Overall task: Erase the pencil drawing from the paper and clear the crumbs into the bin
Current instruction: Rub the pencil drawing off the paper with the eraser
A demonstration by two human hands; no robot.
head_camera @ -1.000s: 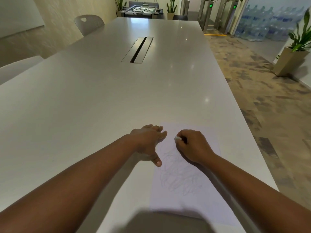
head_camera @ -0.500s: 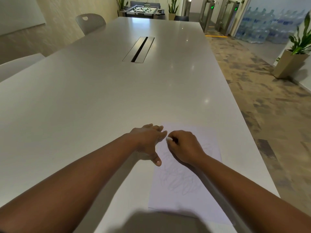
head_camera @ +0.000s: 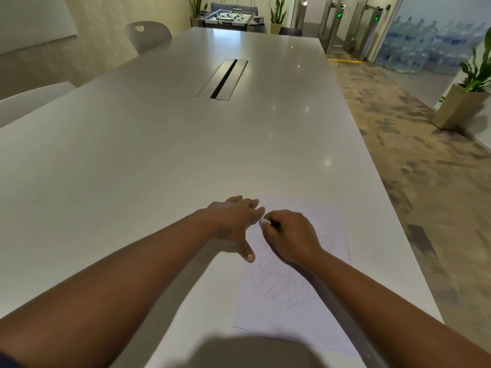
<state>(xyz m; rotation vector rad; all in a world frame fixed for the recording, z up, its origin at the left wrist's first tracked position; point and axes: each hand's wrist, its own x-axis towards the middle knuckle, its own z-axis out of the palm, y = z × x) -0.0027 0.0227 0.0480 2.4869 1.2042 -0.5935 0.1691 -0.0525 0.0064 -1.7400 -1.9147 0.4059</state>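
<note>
On glossy table point(head_camera: 159, 181) | right hand point(head_camera: 289, 235) grip clamps eraser point(head_camera: 265, 222) | left hand point(head_camera: 233, 221) flat, splayed on paper point(head_camera: 305, 322)

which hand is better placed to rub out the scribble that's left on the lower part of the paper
Right. The right hand already grips the eraser over the paper, just above the remaining pencil scribble. The left hand lies flat on the sheet's left edge, pinning it.

A sheet of paper point(head_camera: 289, 312) lies on a big white table point(head_camera: 159, 155), near its right edge. Faint grey pencil scribbles point(head_camera: 281, 288) cover the middle of it. The left hand point(head_camera: 233, 221) lies flat, fingers spread, pressing on the paper's left edge. The right hand point(head_camera: 289, 235) is curled around a small white eraser point(head_camera: 265, 222) (only its tip shows), just beside the left fingers.
</note>
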